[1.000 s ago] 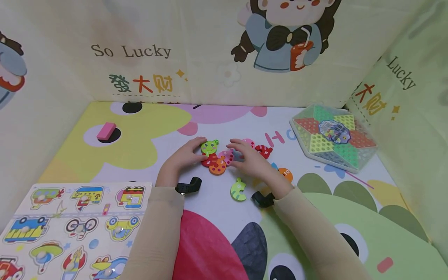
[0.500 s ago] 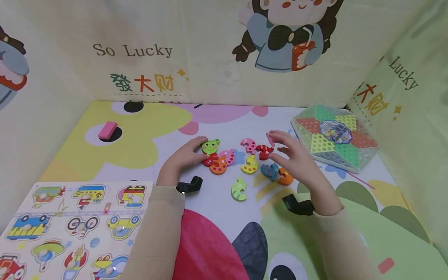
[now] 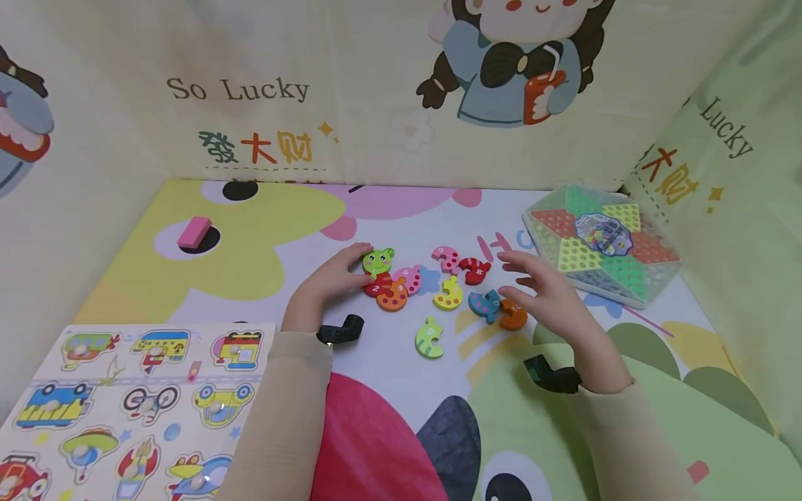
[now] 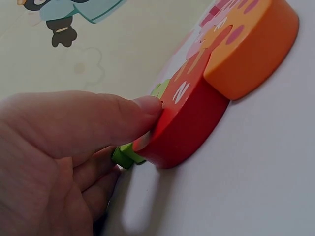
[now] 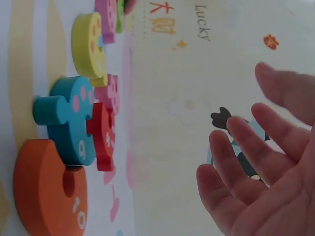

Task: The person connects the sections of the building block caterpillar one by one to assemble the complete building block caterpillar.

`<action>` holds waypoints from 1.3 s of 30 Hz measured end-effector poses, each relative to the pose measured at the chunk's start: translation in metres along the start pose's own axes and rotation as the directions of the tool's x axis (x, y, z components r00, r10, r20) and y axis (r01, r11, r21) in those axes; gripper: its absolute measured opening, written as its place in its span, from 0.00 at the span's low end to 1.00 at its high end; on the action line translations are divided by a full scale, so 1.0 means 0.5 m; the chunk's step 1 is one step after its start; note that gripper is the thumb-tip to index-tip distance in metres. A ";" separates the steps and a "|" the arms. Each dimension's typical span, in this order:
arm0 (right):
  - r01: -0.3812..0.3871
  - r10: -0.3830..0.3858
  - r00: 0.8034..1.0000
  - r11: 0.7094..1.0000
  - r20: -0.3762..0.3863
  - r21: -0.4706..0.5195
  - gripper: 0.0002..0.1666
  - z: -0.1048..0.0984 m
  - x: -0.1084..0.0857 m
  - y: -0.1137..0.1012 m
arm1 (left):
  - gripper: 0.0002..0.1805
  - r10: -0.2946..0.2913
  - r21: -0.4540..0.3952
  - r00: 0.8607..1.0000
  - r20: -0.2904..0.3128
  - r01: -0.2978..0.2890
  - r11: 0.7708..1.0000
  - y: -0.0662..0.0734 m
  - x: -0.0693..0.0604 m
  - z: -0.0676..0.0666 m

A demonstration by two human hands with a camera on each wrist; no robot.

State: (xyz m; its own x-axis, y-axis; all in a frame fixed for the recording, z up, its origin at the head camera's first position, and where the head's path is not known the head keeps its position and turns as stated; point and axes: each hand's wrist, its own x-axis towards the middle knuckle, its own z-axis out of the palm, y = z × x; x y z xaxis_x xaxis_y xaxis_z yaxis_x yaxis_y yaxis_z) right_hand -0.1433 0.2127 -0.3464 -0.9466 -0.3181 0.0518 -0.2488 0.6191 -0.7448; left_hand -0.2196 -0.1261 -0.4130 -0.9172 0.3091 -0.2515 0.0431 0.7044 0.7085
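Note:
My left hand (image 3: 327,284) holds the left end of a joined caterpillar puzzle, its thumb against the red piece numbered 2 (image 4: 189,108) and fingers beside the green smiling head (image 3: 377,261). An orange piece (image 3: 392,299) and a pink piece (image 3: 411,280) continue that chain. Loose on the table lie a yellow piece (image 3: 448,295), a light green piece (image 3: 429,339), another pink piece (image 3: 445,258) and a red piece (image 3: 475,271). My right hand (image 3: 554,296), fingers spread and holding nothing, hovers right of the teal piece (image 5: 74,118) and orange 10 piece (image 5: 37,187).
A vehicle knob-puzzle board (image 3: 147,376) lies at the front left. Toward the back left is a pink block (image 3: 195,232). A clear hexagonal box of coloured studded pieces (image 3: 604,243) sits at the back right. Printed cloth walls (image 3: 370,90) border the table.
My right hand has moved right, away from the joined chain and past the loose pieces, uncovering them. The left hand stays in place at the head and red piece.

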 end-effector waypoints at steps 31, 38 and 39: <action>0.148 -0.120 0.849 0.989 0.515 -0.013 0.37 0.142 0.018 -0.009 | 0.36 -0.015 0.004 1.000 0.001 0.015 1.000 -0.007 0.004 0.003; 0.284 -0.158 0.805 0.949 0.572 -0.137 0.36 0.156 0.029 -0.006 | 0.36 -0.018 0.005 1.000 0.001 0.018 1.000 -0.003 0.002 0.003; 0.292 -0.155 0.805 0.944 0.572 -0.155 0.35 0.159 0.031 -0.006 | 0.36 -0.017 0.005 1.000 0.000 0.017 1.000 -0.002 0.002 0.003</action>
State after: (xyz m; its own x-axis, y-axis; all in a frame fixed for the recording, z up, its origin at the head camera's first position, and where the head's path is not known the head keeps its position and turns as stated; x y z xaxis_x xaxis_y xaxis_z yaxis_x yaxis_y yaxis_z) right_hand -0.1409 0.1487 -0.3961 -0.6066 -0.7630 -0.2233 -0.5429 0.6028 -0.5847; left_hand -0.2198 -0.1256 -0.4150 -0.9176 0.2975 -0.2635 0.0298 0.7126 0.7009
